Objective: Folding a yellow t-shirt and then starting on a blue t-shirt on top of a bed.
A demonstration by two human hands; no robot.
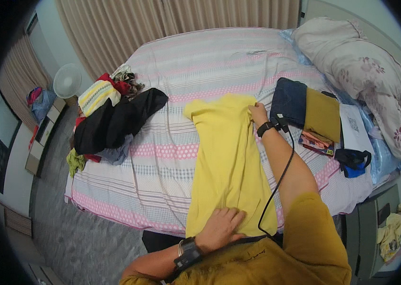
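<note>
A long yellow dress (226, 161) with short sleeves lies spread on the bed, its neck end away from me and its hem at the near edge. My left hand (220, 225) rests flat on its lower part, fingers stretched out over the cloth. Up at the right shoulder, my right hand (258, 114) pinches the edge of the sleeve between bent fingers. Small creases run along the dress's lower half. A dark band with a black cable (283, 173) is on my right wrist, and the cable hangs across my forearm down to the hem.
Jumbled clothes with a black garment (120, 121) on top lie at the left of the bed (162, 152). To the right are folded jeans (288, 102), a folded mustard garment (321, 114), a white sheet (354, 128) and a rumpled floral quilt (352, 61). A fan (67, 80) stands far left.
</note>
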